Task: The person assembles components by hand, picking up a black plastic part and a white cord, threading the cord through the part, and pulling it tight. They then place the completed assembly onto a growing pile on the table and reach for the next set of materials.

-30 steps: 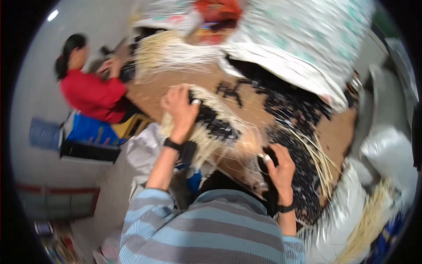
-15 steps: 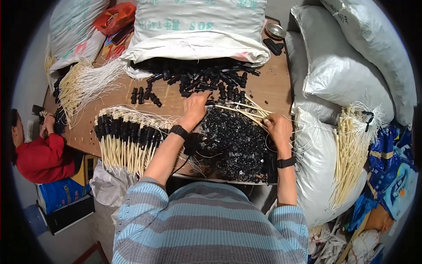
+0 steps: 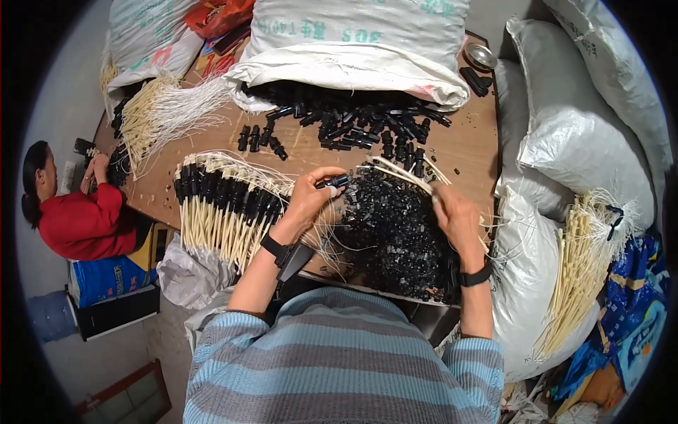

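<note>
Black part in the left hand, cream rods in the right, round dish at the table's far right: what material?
Black part: probably hard plastic, semi-gloss; bright highlights on black.
Cream rods: smooth, low sheen, evenly pale; plastic or wood, too small to tell.
Dish: likely polished metal; silvery with sharp reflections.

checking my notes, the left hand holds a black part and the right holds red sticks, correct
The colour is wrong: the head view shows the right hand holding pale sticks, not red. The left hand does hold a black part.
</note>
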Demonstrator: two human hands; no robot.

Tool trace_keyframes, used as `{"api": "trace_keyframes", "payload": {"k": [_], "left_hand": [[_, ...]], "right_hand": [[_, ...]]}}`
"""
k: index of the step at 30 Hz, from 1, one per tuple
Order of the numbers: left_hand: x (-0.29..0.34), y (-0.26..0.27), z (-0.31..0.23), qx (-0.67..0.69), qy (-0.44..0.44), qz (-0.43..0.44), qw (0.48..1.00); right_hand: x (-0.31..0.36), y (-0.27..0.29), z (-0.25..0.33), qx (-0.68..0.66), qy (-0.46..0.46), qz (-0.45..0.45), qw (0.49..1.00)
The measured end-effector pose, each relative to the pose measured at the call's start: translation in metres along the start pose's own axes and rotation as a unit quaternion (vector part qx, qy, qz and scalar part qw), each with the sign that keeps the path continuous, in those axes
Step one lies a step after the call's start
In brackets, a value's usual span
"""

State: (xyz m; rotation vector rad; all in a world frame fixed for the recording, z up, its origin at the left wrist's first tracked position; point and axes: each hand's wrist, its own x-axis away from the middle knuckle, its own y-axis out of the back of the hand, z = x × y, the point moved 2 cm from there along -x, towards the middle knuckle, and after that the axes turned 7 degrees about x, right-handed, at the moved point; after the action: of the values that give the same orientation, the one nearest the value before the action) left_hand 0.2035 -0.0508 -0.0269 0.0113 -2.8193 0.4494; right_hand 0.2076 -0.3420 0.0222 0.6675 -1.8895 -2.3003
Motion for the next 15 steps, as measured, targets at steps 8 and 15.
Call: {"api": "trace_keyframes", "payload": {"k": [8, 15], "left_hand": [[0.011, -0.004, -0.002, -0.046, 0.074, 0.037, 0.995], [0.018, 0.0, -0.006, -0.119, -0.023, 0.056, 0.991]], "right_hand": [[0.026, 0.0, 0.044, -0.165, 0.024, -0.025, 0.986], [0.032, 0.007, 0.055, -0.12, 0.024, -0.014, 0.992]]}}
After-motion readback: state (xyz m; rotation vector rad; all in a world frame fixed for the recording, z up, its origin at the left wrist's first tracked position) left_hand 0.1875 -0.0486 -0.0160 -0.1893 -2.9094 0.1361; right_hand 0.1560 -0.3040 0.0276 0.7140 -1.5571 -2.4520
